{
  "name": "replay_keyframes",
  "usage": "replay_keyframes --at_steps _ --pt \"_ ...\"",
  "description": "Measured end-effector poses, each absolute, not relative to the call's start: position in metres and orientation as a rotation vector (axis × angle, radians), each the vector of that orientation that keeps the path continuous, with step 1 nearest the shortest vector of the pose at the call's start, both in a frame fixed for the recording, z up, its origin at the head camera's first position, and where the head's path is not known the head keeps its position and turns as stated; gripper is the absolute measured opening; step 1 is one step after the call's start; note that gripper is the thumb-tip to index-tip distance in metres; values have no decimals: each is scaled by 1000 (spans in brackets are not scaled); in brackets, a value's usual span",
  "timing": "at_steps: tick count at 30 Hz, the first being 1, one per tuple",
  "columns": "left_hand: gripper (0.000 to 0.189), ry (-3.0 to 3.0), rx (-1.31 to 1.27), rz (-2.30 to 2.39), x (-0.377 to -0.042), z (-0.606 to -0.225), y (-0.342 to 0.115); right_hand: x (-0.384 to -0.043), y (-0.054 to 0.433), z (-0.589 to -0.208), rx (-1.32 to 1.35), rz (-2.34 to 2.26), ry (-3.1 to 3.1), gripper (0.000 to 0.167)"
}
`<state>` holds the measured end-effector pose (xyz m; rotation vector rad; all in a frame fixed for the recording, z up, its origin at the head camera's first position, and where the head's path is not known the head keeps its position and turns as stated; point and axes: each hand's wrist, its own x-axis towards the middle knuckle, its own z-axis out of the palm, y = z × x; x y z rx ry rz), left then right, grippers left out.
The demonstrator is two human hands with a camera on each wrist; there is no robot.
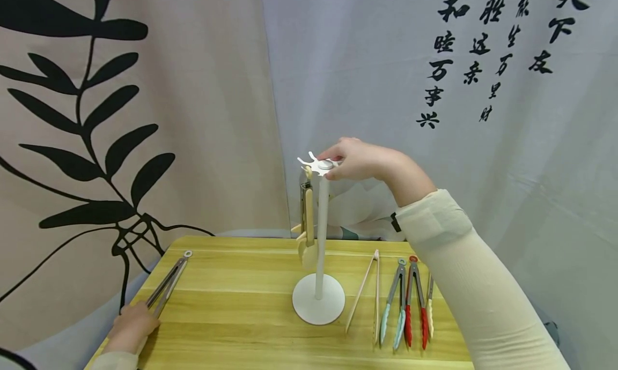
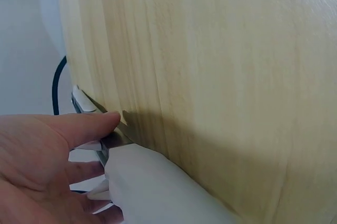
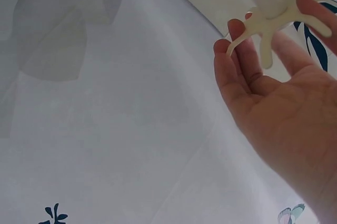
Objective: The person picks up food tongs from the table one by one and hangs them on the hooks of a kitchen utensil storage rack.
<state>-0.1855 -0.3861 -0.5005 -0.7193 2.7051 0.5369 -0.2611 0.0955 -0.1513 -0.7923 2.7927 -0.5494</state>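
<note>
At the table's left edge my left hand (image 1: 132, 327) grips a pair of tongs (image 1: 169, 284) with metal arms and a ring at the far end. In the left wrist view its thumb and fingers lie around the tongs, whose pale tip (image 2: 152, 182) comes toward the camera. My right hand (image 1: 359, 160) holds the hooked top of a white utensil stand (image 1: 321, 236). The right wrist view shows its fingers around the white hooks (image 3: 267, 50). A pair of tongs with cream-coloured parts (image 1: 309, 214) hangs from a hook on the stand's left side.
Right of the stand's round base (image 1: 318, 311) lie pale pink tongs (image 1: 377, 289), light-blue-tipped tongs (image 1: 401, 295), red-tipped tongs (image 1: 416, 300) and partly covered cream-tipped tongs (image 1: 430, 311). A printed curtain (image 1: 207, 118) hangs behind the wooden table (image 1: 232, 305).
</note>
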Motion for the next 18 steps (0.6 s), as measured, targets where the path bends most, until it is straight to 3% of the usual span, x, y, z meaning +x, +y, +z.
replay_keyframes --at_steps 18 --pt "49 2696 -715 516 -187 -501 -388 -260 96 -151 -770 -537 2795 49"
